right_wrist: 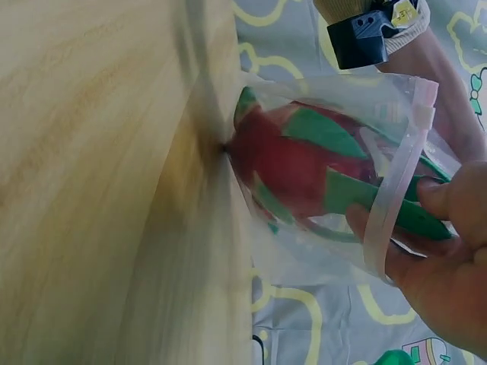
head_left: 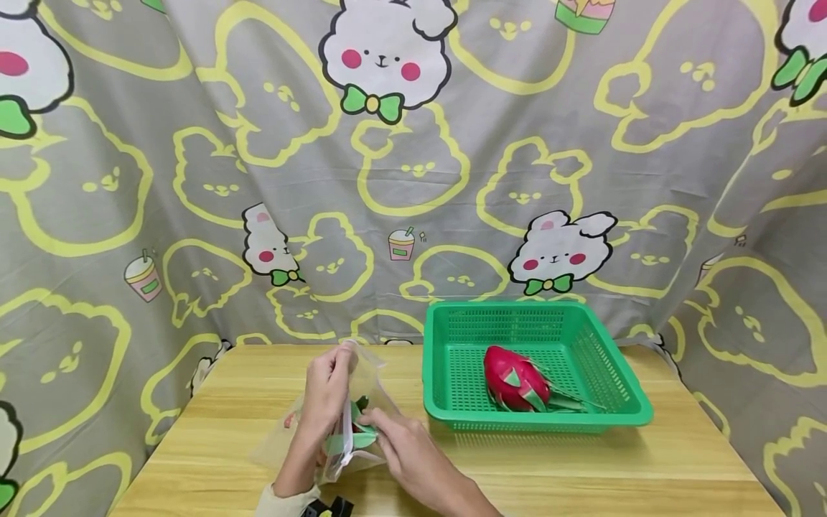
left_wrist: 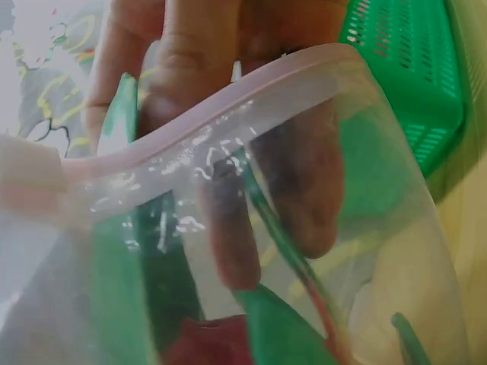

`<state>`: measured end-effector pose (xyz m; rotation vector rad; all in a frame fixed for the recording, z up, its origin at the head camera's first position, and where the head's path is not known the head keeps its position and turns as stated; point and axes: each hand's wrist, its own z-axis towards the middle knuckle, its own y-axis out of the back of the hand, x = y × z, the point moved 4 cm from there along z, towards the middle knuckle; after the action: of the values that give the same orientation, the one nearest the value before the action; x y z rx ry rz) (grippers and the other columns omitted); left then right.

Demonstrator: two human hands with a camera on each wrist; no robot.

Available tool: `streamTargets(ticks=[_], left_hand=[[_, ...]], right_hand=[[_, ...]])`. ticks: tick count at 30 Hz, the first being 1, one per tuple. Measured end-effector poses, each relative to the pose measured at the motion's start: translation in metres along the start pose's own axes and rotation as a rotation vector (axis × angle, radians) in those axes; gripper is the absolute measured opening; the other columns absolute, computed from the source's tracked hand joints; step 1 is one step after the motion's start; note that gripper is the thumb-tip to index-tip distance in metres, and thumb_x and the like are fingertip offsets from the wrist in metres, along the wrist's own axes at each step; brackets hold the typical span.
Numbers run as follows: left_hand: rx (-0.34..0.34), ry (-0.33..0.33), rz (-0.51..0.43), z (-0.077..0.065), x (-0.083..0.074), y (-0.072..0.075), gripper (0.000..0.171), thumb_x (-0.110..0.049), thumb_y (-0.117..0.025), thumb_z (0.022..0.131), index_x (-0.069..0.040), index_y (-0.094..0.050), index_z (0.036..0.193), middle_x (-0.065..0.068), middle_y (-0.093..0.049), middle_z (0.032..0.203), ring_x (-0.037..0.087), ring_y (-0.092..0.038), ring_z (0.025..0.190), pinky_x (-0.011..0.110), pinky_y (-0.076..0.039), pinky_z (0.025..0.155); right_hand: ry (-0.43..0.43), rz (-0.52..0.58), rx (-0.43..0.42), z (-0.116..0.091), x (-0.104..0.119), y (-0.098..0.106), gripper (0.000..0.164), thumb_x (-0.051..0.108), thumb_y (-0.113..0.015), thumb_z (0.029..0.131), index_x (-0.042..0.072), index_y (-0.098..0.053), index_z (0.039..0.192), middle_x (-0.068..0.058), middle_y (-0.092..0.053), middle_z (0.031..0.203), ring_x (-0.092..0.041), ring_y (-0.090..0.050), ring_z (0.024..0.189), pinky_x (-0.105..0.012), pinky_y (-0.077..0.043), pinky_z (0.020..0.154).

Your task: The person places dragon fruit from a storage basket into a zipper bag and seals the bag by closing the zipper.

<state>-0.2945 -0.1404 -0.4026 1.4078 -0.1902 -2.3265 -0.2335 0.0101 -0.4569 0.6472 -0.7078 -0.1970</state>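
A clear zip bag (right_wrist: 399, 179) with a pale pink slider edge stands over the table's near left part. My left hand (head_left: 328, 384) grips its upper rim. Inside the bag is a red dragon fruit (right_wrist: 285, 163) with green scales, blurred by the plastic. My right hand (head_left: 413, 452) reaches in at the bag's mouth, thumb and fingers pinching the fruit's green leafy end. In the left wrist view, fingers show through the bag (left_wrist: 396, 251) beside long green scales.
Right of the bag, a green perforated basket (head_left: 539, 416) stands on the wooden table (head_left: 581, 470). Another dragon fruit (head_left: 510, 377) lies in it, leafy end to the right. A grey patterned curtain (head_left: 413, 187) hangs behind and at both sides.
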Motion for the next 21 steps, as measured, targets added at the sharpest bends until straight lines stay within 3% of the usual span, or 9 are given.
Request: streamTargets(ticks=[5, 8, 14, 21], left_hand=[[-0.026, 0.005, 0.015, 0.002, -0.001, 0.010, 0.047, -0.020, -0.047, 0.108, -0.011, -0.039, 0.063, -0.003, -0.031, 0.058, 0.008, -0.030, 0.050, 0.024, -0.030, 0.049], [-0.031, -0.004, 0.016, 0.002, -0.003, 0.014, 0.047, -0.018, -0.047, 0.108, -0.011, -0.039, 0.063, -0.003, -0.031, 0.058, 0.009, -0.029, 0.050, 0.024, -0.029, 0.049], [-0.051, -0.017, 0.017, 0.002, -0.007, 0.019, 0.044, -0.011, -0.047, 0.105, -0.011, -0.038, 0.062, -0.002, -0.030, 0.060, 0.010, -0.029, 0.052, 0.025, -0.029, 0.050], [-0.046, -0.043, -0.015, 0.001, -0.012, 0.025, 0.042, -0.005, -0.046, 0.104, -0.011, -0.039, 0.063, -0.001, -0.032, 0.061, 0.011, -0.031, 0.055, 0.025, -0.029, 0.054]], right_hand=[[0.036, 0.037, 0.030, 0.001, 0.002, 0.003, 0.037, -0.006, -0.057, 0.100, 0.009, -0.064, 0.132, -0.005, -0.068, 0.131, -0.022, -0.063, 0.124, -0.037, -0.049, 0.104], [0.037, 0.016, 0.041, 0.002, 0.003, 0.006, 0.038, -0.004, -0.058, 0.100, 0.007, -0.063, 0.135, -0.007, -0.066, 0.133, -0.024, -0.062, 0.125, -0.038, -0.049, 0.103], [0.021, -0.064, 0.015, 0.004, 0.005, 0.015, 0.032, -0.005, -0.059, 0.098, 0.005, -0.069, 0.126, -0.006, -0.069, 0.124, -0.020, -0.066, 0.117, -0.028, -0.054, 0.094], [0.008, -0.039, -0.120, 0.005, 0.003, 0.029, 0.028, -0.012, -0.064, 0.090, 0.004, -0.074, 0.111, -0.005, -0.074, 0.108, -0.013, -0.071, 0.093, -0.014, -0.053, 0.079]])
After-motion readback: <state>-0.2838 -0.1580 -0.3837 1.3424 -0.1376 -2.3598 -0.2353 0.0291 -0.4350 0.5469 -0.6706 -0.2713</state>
